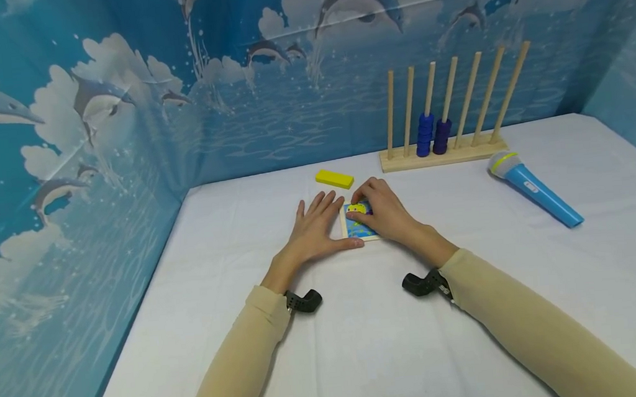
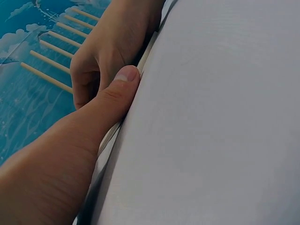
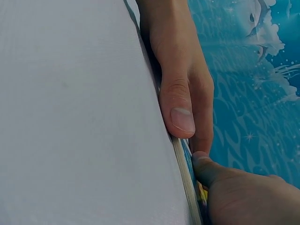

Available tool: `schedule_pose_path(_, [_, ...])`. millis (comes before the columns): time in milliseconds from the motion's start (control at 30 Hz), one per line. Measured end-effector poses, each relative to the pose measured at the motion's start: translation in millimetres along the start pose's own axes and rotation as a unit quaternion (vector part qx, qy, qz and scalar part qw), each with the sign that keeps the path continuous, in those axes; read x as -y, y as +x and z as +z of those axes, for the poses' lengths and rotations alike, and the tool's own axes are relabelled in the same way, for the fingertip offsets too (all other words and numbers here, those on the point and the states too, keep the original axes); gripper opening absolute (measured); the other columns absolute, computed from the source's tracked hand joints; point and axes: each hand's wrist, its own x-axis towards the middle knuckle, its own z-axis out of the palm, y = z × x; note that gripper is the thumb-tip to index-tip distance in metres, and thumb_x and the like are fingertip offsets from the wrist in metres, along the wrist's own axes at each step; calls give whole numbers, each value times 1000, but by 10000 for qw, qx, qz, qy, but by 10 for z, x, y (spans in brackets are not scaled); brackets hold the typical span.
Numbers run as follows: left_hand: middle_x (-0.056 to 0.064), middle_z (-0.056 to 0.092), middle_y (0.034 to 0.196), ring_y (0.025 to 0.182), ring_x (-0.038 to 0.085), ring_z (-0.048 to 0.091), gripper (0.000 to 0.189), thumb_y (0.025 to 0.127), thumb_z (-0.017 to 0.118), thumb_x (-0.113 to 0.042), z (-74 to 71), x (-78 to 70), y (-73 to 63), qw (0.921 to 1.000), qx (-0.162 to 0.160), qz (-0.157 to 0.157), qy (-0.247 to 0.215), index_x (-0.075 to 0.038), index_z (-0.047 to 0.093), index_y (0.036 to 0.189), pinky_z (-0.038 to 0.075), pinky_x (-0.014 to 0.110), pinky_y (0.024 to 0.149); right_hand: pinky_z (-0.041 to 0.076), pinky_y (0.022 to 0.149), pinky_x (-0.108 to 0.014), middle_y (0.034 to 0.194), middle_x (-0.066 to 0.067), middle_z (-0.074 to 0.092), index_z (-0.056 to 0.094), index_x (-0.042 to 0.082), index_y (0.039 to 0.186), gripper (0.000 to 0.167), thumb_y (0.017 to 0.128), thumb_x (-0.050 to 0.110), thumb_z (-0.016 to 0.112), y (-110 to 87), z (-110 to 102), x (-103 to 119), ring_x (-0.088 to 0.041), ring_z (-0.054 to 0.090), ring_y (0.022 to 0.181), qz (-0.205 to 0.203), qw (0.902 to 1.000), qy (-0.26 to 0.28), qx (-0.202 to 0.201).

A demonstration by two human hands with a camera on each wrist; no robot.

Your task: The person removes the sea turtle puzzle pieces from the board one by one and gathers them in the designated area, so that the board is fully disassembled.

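Observation:
A small wooden puzzle board (image 1: 361, 231) with a blue underwater picture lies flat on the white-covered table. My left hand (image 1: 315, 228) rests at its left side with fingers spread, the thumb (image 2: 123, 86) lying along the near edge. From the right, my right hand (image 1: 388, 213) reaches over the board with bent fingers. Its thumb and forefinger pinch a yellow puzzle piece (image 1: 357, 208) at the board's upper part. That hand covers the board's right side. In the right wrist view, the board's pale edge (image 3: 186, 180) shows below the left thumb.
Just behind the board lies a yellow block (image 1: 334, 179). A wooden peg stand (image 1: 427, 162) at the back right carries blue rings (image 1: 425, 135) and purple rings (image 1: 442, 137). To the right is a blue toy microphone (image 1: 542, 194). A dolphin-print curtain (image 1: 290, 126) hangs behind the table.

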Motion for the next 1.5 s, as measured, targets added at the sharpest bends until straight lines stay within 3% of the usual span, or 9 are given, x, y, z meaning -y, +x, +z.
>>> schedule_pose_path(367, [2,19,177,166,26,8,107,85,68,-78,10,0,11,10000,-64,35,27,-24,28,169,0,65,130,44,111,-51,122,-18,57,71,-1,116,42,94,32,83,13,-12,11,-36,51,120,60,9999,-65,120])
schedule_pose_path(667, [1,19,177,166,26,8,107,85,66,-80,18,-5,26,10000,-53,-7,70,-24,28,169,0,66,130,44,110,-50,123,-18,57,64,-2,121,45,94,29,83,27,1,-35,-35,51,118,29,9999,49,147])
schedule_pose_path(933, [1,18,178,166,25,7,108,85,66,-80,26,20,12,10000,-39,-12,41,-25,26,169,-2,64,130,44,101,-49,108,-15,67,69,2,111,32,93,23,84,17,5,-27,-32,55,107,-267,9986,449,-1])
schedule_pose_path(1133, [1,17,178,166,25,6,107,85,66,-79,31,30,13,10000,-28,-7,16,-26,26,169,-3,64,130,46,95,-47,109,-15,63,70,1,113,36,93,28,83,17,7,-20,-32,52,104,-172,9998,32,-35])
schedule_pose_path(1500, [0,17,178,166,23,6,108,85,66,-80,23,34,12,10000,-8,-40,8,-27,26,169,-3,63,130,46,99,-47,110,-14,61,69,1,114,38,95,32,81,3,8,30,-32,52,106,-236,9992,-316,-54])
